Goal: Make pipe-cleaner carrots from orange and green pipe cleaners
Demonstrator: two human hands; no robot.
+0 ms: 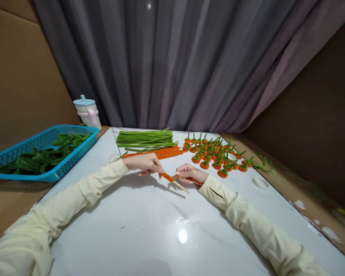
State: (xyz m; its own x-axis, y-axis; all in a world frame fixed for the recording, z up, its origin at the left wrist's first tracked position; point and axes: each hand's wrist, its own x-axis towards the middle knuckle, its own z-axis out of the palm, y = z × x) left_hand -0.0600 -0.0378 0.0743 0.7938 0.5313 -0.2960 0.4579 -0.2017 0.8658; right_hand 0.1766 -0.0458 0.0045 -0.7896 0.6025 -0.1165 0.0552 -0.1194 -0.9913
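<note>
Over a white desk (126, 214), the person's left hand (149, 164) grips a thin stick (181, 187) wrapped with an orange fuzzy stem (169, 177); the right hand (191, 174) pinches the stem's loose length. Beyond lie green stems (143, 138), with small orange pumpkin shapes (222, 173) to the right.

The white tabletop (126, 245) bears green stems (145, 138) and orange stems (168, 153) at eleven o'clock, pumpkin shapes (217, 165) at one, a ring (258, 185) at two.

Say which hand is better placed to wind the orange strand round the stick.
Probably the right hand: it pinches the orange strand, while the left hand holds the stick.
</note>
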